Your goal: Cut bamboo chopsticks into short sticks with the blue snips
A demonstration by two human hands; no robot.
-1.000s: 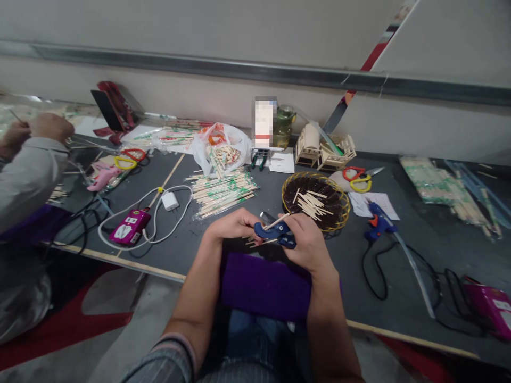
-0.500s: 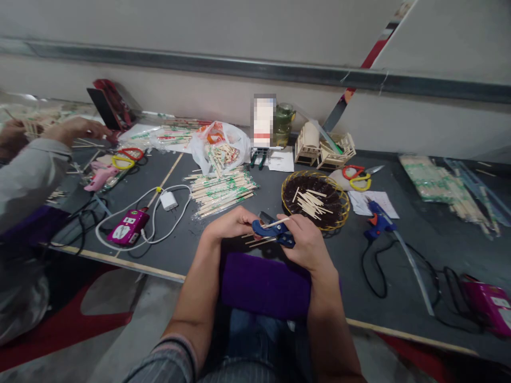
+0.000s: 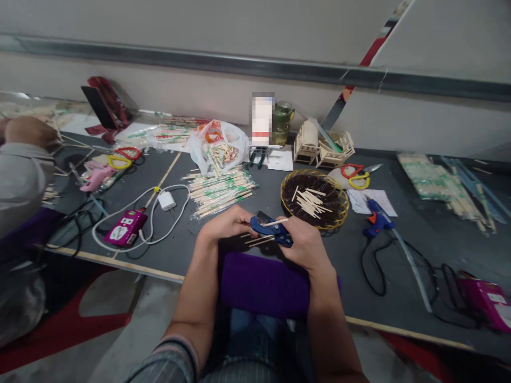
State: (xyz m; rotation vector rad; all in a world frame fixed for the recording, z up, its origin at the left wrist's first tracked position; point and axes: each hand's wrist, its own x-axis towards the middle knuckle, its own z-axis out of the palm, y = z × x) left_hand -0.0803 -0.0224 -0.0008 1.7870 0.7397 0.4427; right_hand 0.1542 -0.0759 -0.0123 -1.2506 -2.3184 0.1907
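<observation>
A blue hand cutter (image 3: 268, 229) is held in front of me, between my two hands. My left hand (image 3: 233, 223) is closed on its left end, by a dark blade-like part. At its right end my right hand (image 3: 305, 239) is closed, hiding part of the tool. One thin wooden stick (image 3: 276, 222) lies across the cutter, its right end at my right fingertips. Below the cutter, more thin sticks (image 3: 261, 242) lie on the dark table. Just beyond my right hand a yellow-rimmed brown basket (image 3: 284, 198) holds a heap of short cut sticks (image 3: 311, 203).
Wrapped sticks (image 3: 221, 189) and a plastic bag (image 3: 239, 141) lie ahead. Right: scissors (image 3: 359, 178), a blue glue gun (image 3: 377, 219) with cord. Left: a magenta box (image 3: 126, 227) with white cable, a pink glue gun (image 3: 96, 175), a co-worker's hand (image 3: 32, 131). Small wooden models (image 3: 335, 154) stand behind.
My hands and the cutter stay almost in place, with a slight shift of the whole view. The co-worker's hand at the left has drawn back toward the left edge.
</observation>
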